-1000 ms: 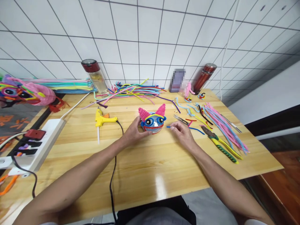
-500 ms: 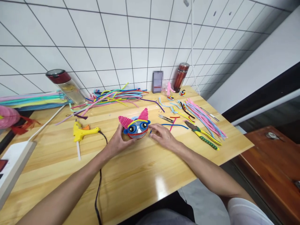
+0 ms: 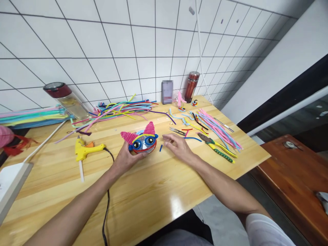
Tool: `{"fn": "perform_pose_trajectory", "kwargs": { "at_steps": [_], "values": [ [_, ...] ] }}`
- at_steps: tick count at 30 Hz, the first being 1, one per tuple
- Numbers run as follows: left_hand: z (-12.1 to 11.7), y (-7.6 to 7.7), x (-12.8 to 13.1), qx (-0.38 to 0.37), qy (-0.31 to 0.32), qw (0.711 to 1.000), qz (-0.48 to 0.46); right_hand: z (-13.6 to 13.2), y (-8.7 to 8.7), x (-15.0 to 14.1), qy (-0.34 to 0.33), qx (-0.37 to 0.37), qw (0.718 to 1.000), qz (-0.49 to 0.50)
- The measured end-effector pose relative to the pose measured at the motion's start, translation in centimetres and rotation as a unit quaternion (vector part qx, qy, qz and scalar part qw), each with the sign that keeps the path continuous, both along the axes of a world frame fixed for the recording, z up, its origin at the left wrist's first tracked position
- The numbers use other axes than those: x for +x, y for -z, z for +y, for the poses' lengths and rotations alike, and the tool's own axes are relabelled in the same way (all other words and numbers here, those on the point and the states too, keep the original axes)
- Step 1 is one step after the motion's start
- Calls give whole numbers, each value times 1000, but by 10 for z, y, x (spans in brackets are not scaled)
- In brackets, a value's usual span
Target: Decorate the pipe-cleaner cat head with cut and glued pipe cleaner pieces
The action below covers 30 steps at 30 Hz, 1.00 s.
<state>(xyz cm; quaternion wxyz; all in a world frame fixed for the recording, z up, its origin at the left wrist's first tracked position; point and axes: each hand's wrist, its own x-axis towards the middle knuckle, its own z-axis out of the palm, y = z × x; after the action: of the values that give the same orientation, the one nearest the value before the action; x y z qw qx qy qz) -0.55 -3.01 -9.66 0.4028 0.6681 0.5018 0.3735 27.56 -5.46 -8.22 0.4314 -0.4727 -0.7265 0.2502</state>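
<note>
My left hand (image 3: pixel 127 158) grips a clear round craft figure (image 3: pixel 145 145) by its left side. The figure has pink pipe-cleaner ears, blue-ringed eyes, a yellow brow strip and a red strip along the bottom. To its right, my right hand (image 3: pixel 178 147) rests just over the table, apart from the figure, fingers loosely bent with nothing seen in them. A short blue pipe-cleaner piece (image 3: pixel 161 148) lies on the wood between the figure and my right hand. Beyond that hand are small snips (image 3: pixel 177 131) and a blue pipe cleaner (image 3: pixel 192 138).
A yellow glue gun (image 3: pixel 88 150) lies at left, its black cord crossing the table. Pliers (image 3: pixel 217 147) and pink and blue pipe cleaners (image 3: pixel 219 128) lie at right. Along the wall stand a glass bottle (image 3: pixel 68 100), a phone (image 3: pixel 167 92) and a red flask (image 3: pixel 192 87).
My right hand has drawn away from the figure, widening the gap, and the short blue piece shows more fully. My left hand keeps its hold. The whole view has shifted slightly.
</note>
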Motion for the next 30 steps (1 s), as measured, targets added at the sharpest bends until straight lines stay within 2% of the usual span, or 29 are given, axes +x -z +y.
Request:
{"fn": "perform_pose_trajectory", "kwargs": {
  "at_steps": [3, 5, 8, 10, 12, 14, 18, 24, 27, 30],
  "values": [
    [-2, -5, 1, -5, -12, 1000, 9, 1, -30, 26, 77, -26, 996, 34],
    [-4, -8, 2, -7, -14, 1000, 11, 2, -53, 53, 127, -33, 991, 22],
    [-5, -13, 3, -7, -3, 1000, 12, 7, -77, 97, 210, -28, 975, -72],
    [-6, -15, 4, -8, 8, 1000, 9, 12, -83, 119, 245, -52, 951, -182],
    [-7, -15, 4, 0, 15, 1000, 7, 21, -83, 131, 255, -81, 920, -285],
    [-7, -15, 4, 17, 15, 1000, 15, 34, -79, 131, 243, -93, 901, -346],
    [-8, -15, 5, 34, -9, 999, 36, 75, -68, 104, 180, -72, 901, -387],
    [-9, -23, 6, 24, 25, 999, 3, 137, -47, 55, 106, -51, 892, -437],
    [-9, -25, 7, 11, 33, 999, -14, 156, -38, 50, 106, -59, 884, -452],
    [-7, -24, 7, -10, 25, 999, -30, 165, -32, 57, 127, -74, 875, -462]
  ]
}}
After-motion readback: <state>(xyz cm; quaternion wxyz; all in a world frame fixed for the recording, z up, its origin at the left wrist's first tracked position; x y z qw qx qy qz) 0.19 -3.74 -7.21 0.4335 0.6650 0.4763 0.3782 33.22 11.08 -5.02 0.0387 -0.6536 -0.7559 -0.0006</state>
